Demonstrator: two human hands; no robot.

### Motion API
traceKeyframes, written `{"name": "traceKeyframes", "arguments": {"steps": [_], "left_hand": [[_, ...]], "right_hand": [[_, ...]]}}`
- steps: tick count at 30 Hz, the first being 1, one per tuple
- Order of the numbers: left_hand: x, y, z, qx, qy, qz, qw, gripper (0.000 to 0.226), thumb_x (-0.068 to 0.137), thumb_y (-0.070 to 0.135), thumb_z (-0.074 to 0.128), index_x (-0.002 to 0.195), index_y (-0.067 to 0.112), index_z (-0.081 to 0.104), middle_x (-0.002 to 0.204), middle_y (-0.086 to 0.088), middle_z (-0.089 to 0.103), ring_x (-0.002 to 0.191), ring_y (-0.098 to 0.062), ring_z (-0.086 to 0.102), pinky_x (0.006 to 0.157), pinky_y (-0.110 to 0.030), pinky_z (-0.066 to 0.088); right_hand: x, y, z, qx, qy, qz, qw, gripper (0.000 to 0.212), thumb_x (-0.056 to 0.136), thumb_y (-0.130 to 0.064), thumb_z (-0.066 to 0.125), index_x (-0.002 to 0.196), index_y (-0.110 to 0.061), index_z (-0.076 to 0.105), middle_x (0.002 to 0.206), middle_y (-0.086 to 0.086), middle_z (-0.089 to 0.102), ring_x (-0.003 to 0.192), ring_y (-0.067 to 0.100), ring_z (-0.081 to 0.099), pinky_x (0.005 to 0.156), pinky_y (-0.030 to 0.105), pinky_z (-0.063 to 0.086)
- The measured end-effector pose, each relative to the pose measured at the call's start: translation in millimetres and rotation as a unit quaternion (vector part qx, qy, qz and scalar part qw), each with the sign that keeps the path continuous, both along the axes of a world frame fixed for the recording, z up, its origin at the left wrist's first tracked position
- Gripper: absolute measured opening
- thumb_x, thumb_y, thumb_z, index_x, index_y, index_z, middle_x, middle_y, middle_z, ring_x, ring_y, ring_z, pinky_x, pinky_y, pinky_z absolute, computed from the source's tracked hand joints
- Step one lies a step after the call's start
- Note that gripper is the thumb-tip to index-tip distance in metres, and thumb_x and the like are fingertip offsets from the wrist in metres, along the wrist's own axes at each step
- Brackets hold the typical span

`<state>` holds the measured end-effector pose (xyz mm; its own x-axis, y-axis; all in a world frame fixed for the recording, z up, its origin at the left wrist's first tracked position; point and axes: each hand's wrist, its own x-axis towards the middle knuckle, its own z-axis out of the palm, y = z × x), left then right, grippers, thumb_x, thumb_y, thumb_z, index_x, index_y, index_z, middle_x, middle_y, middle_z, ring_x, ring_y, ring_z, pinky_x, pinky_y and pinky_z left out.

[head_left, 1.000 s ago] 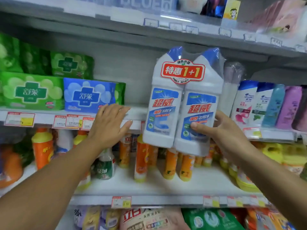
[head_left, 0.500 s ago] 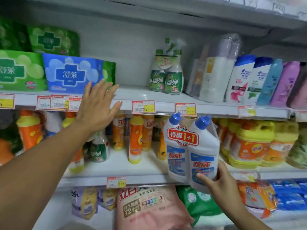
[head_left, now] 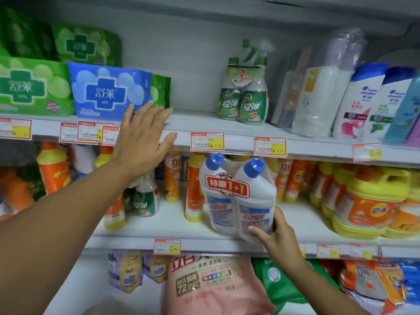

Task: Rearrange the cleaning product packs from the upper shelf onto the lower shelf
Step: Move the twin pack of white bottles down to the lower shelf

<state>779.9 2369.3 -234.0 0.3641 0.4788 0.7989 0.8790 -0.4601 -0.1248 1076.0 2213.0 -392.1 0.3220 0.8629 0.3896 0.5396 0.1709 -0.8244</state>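
Observation:
A shrink-wrapped twin pack of white bottles with blue caps (head_left: 236,196), tagged with a red "1+1" label, stands at the front of the lower shelf (head_left: 159,233). My right hand (head_left: 276,237) grips the pack's base from the right, thumb across its front. On the upper shelf (head_left: 200,123) stands a green twin pack of spray bottles (head_left: 245,94). My left hand (head_left: 143,142) is spread open with straight fingers against the upper shelf's front edge, just right of several price tags.
Green and blue tissue packs (head_left: 106,92) fill the upper shelf's left side; shampoo bottles (head_left: 363,98) and a clear-wrapped pack are at its right. Orange and yellow detergent bottles (head_left: 363,201) crowd the lower shelf. Soft refill bags (head_left: 211,285) lie on the bottom shelf.
My right hand has brought the twin pack down from upper-shelf height and in onto the lower shelf's front. My left hand has stayed at the upper shelf edge.

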Motion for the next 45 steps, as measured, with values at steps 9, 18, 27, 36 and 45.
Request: {"name": "traceKeyframes", "arguments": {"steps": [9, 18, 27, 36, 45], "left_hand": [[0.5, 2.7, -1.5, 0.006, -0.005, 0.004, 1.0, 0.053, 0.097, 0.047, 0.029, 0.143, 0.022, 0.027, 0.147, -0.006, 0.036, 0.143, -0.021, 0.018, 0.117, -0.047, 0.004], [1.1, 0.6, -2.0, 0.01, -0.006, 0.003, 1.0, 0.054, 0.096, 0.048, 0.026, 0.143, 0.021, 0.027, 0.146, -0.006, 0.037, 0.142, -0.021, 0.018, 0.118, -0.046, 0.004], [1.0, -0.8, -1.5, 0.006, -0.008, 0.007, 1.0, 0.056, 0.094, 0.048, 0.024, 0.143, 0.021, 0.029, 0.145, -0.006, 0.039, 0.142, -0.022, 0.02, 0.117, -0.046, 0.005], [2.0, -2.0, -0.7, 0.006, -0.008, 0.01, 1.0, 0.055, 0.094, 0.048, 0.026, 0.142, 0.021, 0.03, 0.144, -0.006, 0.04, 0.141, -0.021, 0.021, 0.117, -0.045, 0.004], [4.6, -1.2, -1.1, 0.019, -0.012, 0.013, 1.0, 0.054, 0.094, 0.046, 0.028, 0.141, 0.018, 0.031, 0.141, -0.009, 0.043, 0.14, -0.024, 0.025, 0.117, -0.046, 0.006]], "right_hand": [[4.6, 30.1, -6.0, -0.016, 0.019, 0.028, 0.999, 0.05, 0.076, -0.017, 0.079, 0.117, -0.031, 0.053, 0.101, -0.02, 0.07, 0.092, -0.003, 0.065, 0.079, 0.02, 0.053], [12.3, 37.7, -9.3, -0.023, 0.0, 0.04, 0.999, 0.05, 0.075, -0.019, 0.08, 0.113, -0.035, 0.052, 0.099, -0.025, 0.069, 0.093, -0.003, 0.065, 0.081, 0.023, 0.052], [19.6, 42.9, -3.8, 0.002, -0.048, 0.051, 0.998, 0.054, 0.077, -0.017, 0.078, 0.113, -0.044, 0.048, 0.106, -0.036, 0.062, 0.097, -0.01, 0.06, 0.077, 0.007, 0.044], [32.8, 54.2, -16.2, -0.04, 0.011, 0.04, 0.998, 0.055, 0.074, -0.02, 0.08, 0.117, -0.034, 0.048, 0.105, -0.018, 0.069, 0.094, -0.003, 0.065, 0.086, 0.025, 0.052], [40.7, 59.1, -18.2, -0.095, -0.013, -0.007, 0.995, 0.054, 0.074, -0.036, 0.078, 0.117, -0.034, 0.045, 0.101, -0.022, 0.068, 0.093, 0.004, 0.066, 0.085, 0.035, 0.053]]}}
